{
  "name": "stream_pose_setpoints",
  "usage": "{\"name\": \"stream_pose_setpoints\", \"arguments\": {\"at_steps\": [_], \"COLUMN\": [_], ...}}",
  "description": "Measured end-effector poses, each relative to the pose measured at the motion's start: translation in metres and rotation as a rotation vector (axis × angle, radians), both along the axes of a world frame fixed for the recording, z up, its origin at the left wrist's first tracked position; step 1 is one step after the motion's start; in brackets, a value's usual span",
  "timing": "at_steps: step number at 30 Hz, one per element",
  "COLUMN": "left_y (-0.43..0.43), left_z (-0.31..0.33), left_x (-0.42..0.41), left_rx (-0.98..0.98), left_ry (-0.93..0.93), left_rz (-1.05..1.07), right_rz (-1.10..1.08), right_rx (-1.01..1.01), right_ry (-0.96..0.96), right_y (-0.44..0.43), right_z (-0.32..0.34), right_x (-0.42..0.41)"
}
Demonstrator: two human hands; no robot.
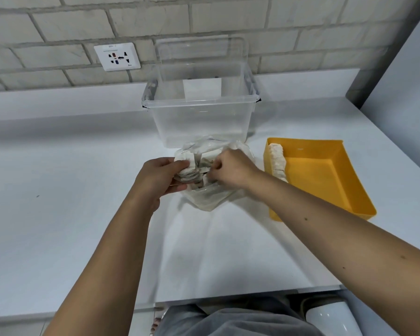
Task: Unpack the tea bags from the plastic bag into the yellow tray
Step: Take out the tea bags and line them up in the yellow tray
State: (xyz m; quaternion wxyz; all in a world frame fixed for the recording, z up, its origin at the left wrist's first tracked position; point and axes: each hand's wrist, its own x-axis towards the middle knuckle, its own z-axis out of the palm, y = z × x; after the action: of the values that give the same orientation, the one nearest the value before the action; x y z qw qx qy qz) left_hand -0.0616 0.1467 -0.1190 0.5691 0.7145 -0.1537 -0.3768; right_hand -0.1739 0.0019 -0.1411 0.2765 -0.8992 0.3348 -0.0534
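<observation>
A clear plastic bag [211,195] with tea bags [188,163] inside lies on the white counter in front of me. My left hand [159,177] grips the bag's left side, fingers curled round a bundle of tea bags through the plastic. My right hand [230,169] is at the bag's opening, its curled fingers pinching tea bags inside. The yellow tray [325,175] stands to the right of the bag. A row of white tea bags [278,161] lies along the tray's left wall.
A clear plastic storage box [200,112] stands just behind the bag, with its lid leaning against the brick wall. A wall socket [117,57] is at the back left. A grey wall edge [398,57] bounds the counter on the right.
</observation>
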Motion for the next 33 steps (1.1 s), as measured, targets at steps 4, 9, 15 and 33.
{"name": "stream_pose_setpoints", "arguments": {"at_steps": [4, 9, 15, 33], "left_y": [-0.001, -0.001, -0.004, -0.043], "left_z": [-0.005, -0.006, -0.004, 0.018], "left_x": [0.0, 0.001, -0.004, -0.054], "left_rx": [0.02, 0.025, 0.007, -0.112], "left_ry": [-0.03, -0.048, -0.058, -0.035], "left_rz": [-0.011, -0.025, -0.03, -0.183], "right_rz": [-0.004, -0.074, -0.132, -0.329], "right_rx": [-0.085, 0.066, 0.328, 0.209], "right_ry": [0.178, 0.152, -0.078, -0.256], "right_y": [0.009, 0.003, -0.005, -0.058], "right_z": [-0.012, -0.016, -0.007, 0.046], "right_x": [0.014, 0.014, -0.004, -0.16]}}
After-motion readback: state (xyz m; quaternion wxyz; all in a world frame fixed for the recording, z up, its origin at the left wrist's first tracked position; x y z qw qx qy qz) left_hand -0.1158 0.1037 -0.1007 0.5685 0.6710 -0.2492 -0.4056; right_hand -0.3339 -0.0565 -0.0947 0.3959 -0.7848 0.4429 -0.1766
